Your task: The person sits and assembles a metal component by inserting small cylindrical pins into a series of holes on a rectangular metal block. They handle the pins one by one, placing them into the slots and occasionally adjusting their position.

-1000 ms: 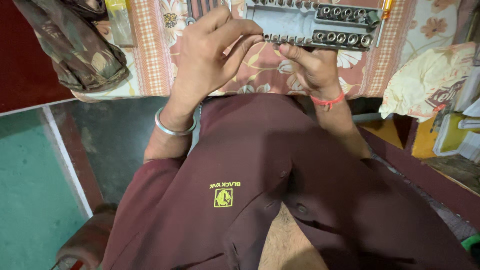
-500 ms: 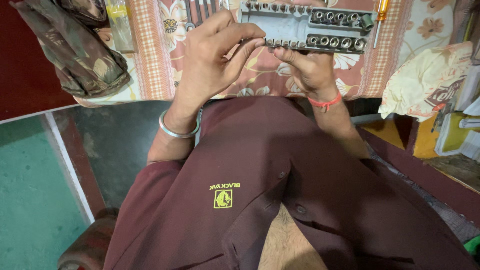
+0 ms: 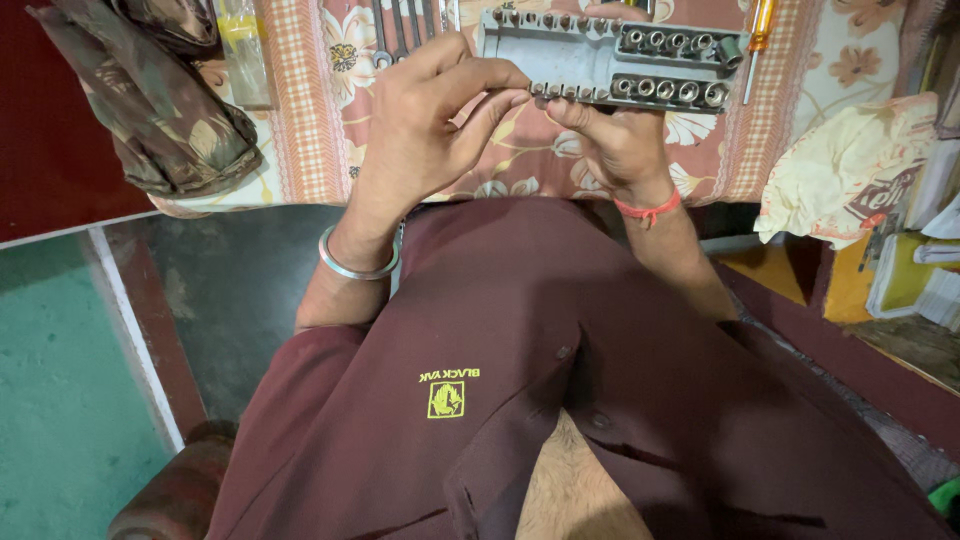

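Floor (image 3: 70, 370), green with a pale stripe, lies open at eight o'clock, and a dark red panel fills ten o'clock above it. Camouflage cloth (image 3: 150, 100) is bunched at eleven o'clock on the near-left corner of the flowered tablecloth (image 3: 300, 120), whose checked border hangs over the table edge, with a clear yellowish packet (image 3: 240, 50) just beside it. Thin steel tools (image 3: 410, 25) lie at twelve o'clock, past my knuckles.

My left hand (image 3: 425, 125), steel bangle on the wrist, is curled, thumb and forefinger pinched on a small dark bit at the near edge of the socket tray (image 3: 560, 55). My right hand (image 3: 620, 145), red thread on the wrist, meets it fingertip to fingertip, grasping the same small piece from below; I cannot tell its shape.

That grey metal tray sits at twelve to one o'clock, holding two rows of round sockets (image 3: 665, 65), most seated upright. An orange-handled screwdriver (image 3: 760, 30) lies just right of it. At two o'clock a cream cloth bundle (image 3: 850, 170) crowds the table's right edge, with stacked yellow and white papers (image 3: 920, 270) at three o'clock.
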